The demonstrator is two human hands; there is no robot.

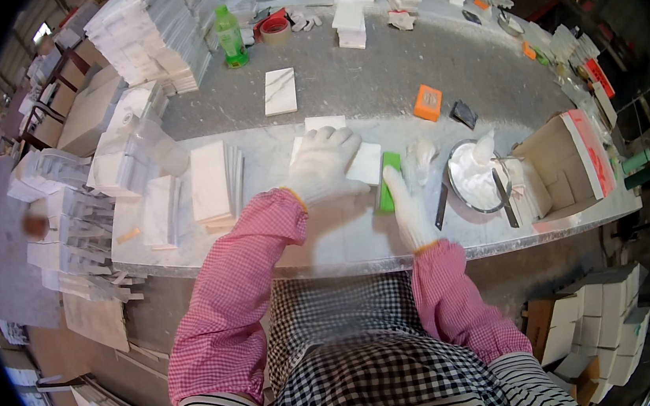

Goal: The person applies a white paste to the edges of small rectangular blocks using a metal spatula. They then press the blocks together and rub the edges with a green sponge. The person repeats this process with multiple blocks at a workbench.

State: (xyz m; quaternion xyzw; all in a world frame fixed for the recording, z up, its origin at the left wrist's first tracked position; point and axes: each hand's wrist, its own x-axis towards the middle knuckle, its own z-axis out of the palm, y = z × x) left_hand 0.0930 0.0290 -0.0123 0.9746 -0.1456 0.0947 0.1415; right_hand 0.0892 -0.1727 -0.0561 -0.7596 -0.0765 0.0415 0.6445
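Note:
My left hand (327,159), in a white knit glove, lies flat with fingers stretched over several small white tiles at the middle of the worktable. One tile (366,164) shows at its right, and another (325,122) beyond its fingertips. My right hand (411,208), gloved too, grips a bright green block (388,184) from its right side; some of its fingers are hidden. Crumpled whitish material (420,161) lies close to that hand. To the right are a metal bowl (463,198) of white paste and a dark flat blade (442,206).
Tile stacks (213,181) stand left of my left arm, with a taller stack (141,36) behind. Farther back are a green bottle (229,35), a single veined tile (280,91) and an orange block (427,103). An open cardboard box (563,166) sits at right.

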